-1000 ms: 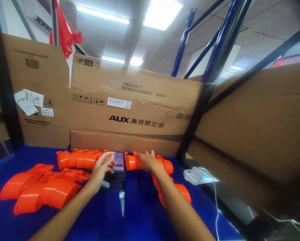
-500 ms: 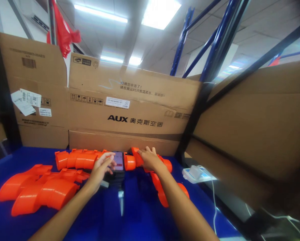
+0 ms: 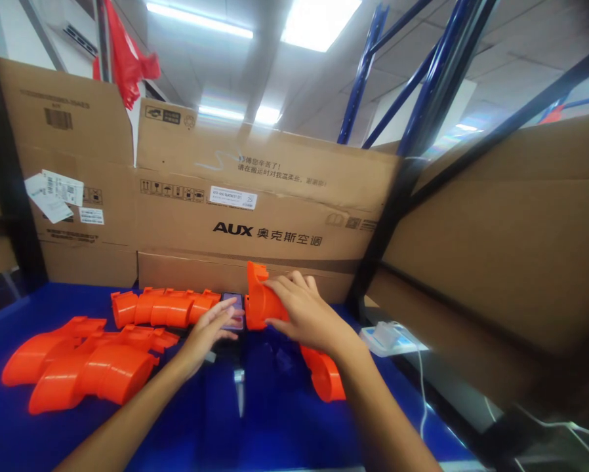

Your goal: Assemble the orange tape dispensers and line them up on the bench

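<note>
My right hand [image 3: 304, 311] is closed around a curved orange plastic pipe piece [image 3: 258, 300], its flanged end standing up to the left of my fingers. Part of that piece is hidden behind my hand. Below my wrist, more orange curved plastic [image 3: 324, 379] lies on the blue surface, partly covered by my forearm. My left hand [image 3: 210, 333] holds nothing; its fingers are apart and stretched toward the right, in front of a phone [image 3: 236, 323] with a lit screen. A narrow pointed object [image 3: 240, 393] with a pale metallic look lies in front of the phone.
Several orange pieces form a row [image 3: 169, 311] at the back left, with another group [image 3: 95, 377] nearer on the left. A cardboard wall [image 3: 265, 262] closes off the back of the blue table [image 3: 186, 432]. On the right are a white power strip [image 3: 393, 339] with a cable and a dark rack post [image 3: 380, 246].
My right hand has lifted the orange pipe piece, turned it more upright and brought it closer. My left hand has moved slightly right, its fingers stretching out across the phone.
</note>
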Demonstrator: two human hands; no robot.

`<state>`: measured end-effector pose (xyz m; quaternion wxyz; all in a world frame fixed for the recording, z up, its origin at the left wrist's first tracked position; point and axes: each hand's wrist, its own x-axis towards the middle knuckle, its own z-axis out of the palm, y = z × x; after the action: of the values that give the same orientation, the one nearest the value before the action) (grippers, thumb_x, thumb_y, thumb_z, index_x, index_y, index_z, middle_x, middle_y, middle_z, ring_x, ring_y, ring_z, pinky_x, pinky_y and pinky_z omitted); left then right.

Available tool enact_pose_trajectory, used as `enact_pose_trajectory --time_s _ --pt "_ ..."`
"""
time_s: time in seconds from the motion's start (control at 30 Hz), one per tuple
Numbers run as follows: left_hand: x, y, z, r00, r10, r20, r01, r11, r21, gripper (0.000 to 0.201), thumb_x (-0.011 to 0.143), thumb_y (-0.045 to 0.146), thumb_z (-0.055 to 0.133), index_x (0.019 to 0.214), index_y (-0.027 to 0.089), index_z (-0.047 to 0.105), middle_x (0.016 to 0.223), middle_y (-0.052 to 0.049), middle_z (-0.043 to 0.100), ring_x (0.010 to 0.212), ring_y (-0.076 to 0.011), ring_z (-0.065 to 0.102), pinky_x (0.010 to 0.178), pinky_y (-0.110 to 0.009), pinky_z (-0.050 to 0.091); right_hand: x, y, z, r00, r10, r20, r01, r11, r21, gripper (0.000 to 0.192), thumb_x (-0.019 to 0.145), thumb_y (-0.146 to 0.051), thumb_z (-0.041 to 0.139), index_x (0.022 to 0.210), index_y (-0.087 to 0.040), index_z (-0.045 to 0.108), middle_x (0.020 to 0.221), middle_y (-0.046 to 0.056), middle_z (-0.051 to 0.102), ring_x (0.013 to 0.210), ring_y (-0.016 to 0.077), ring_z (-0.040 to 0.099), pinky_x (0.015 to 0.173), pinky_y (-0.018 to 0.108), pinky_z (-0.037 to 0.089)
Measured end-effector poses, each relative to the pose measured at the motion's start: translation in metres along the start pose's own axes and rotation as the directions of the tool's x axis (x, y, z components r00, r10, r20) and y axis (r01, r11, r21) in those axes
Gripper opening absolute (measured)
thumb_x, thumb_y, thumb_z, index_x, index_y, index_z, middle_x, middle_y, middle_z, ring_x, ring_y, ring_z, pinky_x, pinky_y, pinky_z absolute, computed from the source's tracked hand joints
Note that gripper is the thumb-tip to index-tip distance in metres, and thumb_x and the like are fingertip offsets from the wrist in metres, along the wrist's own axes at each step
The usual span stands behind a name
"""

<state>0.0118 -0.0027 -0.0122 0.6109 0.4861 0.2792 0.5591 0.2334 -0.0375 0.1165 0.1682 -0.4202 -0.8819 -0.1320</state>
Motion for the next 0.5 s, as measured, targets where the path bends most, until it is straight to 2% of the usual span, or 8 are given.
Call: enact_pose_trajectory --time_s 0.17,0.3,0.37,0.43,0.5 --pt "-0.003 0.005 0.006 0.997 -0.083 0.006 0.082 0.977 -0.198 0.048 0.079 0.053 0.068 0.114 0.021 0.064 0.102 -0.01 0.073 0.09 -0.0247 0.07 0.07 -0.032 0.054 0.002 -0.049 0.009 0.985 -0.173 0.024 0.168 0.977 0.127 0.065 0.079 -0.03 0.071 0.14 -0.03 0.047 0.131 0.008 0.057 0.111 0.0318 0.047 0.094 0.048 0.039" --pt "-0.004 0.009 0.006 0.989 -0.08 -0.124 0.043 0.961 -0.274 0.04 0.075 0.047 0.073 0.101 0.017 0.067 0.093 -0.007 0.075 0.083 -0.0232 0.07 0.069 -0.03 0.052 0.001 -0.057 0.021 0.98 -0.194 -0.045 0.199 0.943 0.267 0.065 0.08 -0.035 0.072 0.139 -0.03 0.046 0.133 0.007 0.053 0.112 0.0296 0.046 0.096 0.046 0.039" --pt "-0.004 0.011 0.003 0.972 -0.085 -0.219 0.017 0.955 -0.296 0.039 0.073 0.046 0.075 0.096 0.016 0.067 0.086 -0.005 0.074 0.073 -0.0209 0.069 0.066 -0.029 0.052 -0.001 -0.049 0.026 0.984 -0.143 -0.103 0.17 0.93 0.327 0.046 0.087 -0.033 0.066 0.13 -0.028 0.052 0.127 0.007 0.055 0.11 0.0272 0.046 0.095 0.044 0.038" --pt "-0.002 0.013 0.001 0.956 -0.096 -0.276 0.004 0.949 -0.316 0.041 0.071 0.046 0.076 0.095 0.015 0.066 0.083 -0.004 0.074 0.069 -0.0196 0.068 0.065 -0.029 0.051 -0.003 -0.039 0.034 0.992 -0.047 -0.115 0.083 0.938 0.337 0.021 0.092 -0.025 0.056 0.113 -0.024 0.061 0.112 0.007 0.058 0.102 0.0242 0.047 0.092 0.041 0.038" --pt "-0.002 0.014 -0.001 0.949 -0.099 -0.301 -0.005 0.945 -0.328 0.043 0.068 0.045 0.078 0.096 0.015 0.065 0.082 -0.003 0.073 0.068 -0.0196 0.068 0.066 -0.03 0.052 -0.004 -0.029 0.048 1.0 -0.022 -0.009 0.023 0.955 0.295 0.009 0.089 -0.022 0.058 0.094 -0.021 0.066 0.1 0.006 0.056 0.097 0.0234 0.046 0.089 0.038 0.038"
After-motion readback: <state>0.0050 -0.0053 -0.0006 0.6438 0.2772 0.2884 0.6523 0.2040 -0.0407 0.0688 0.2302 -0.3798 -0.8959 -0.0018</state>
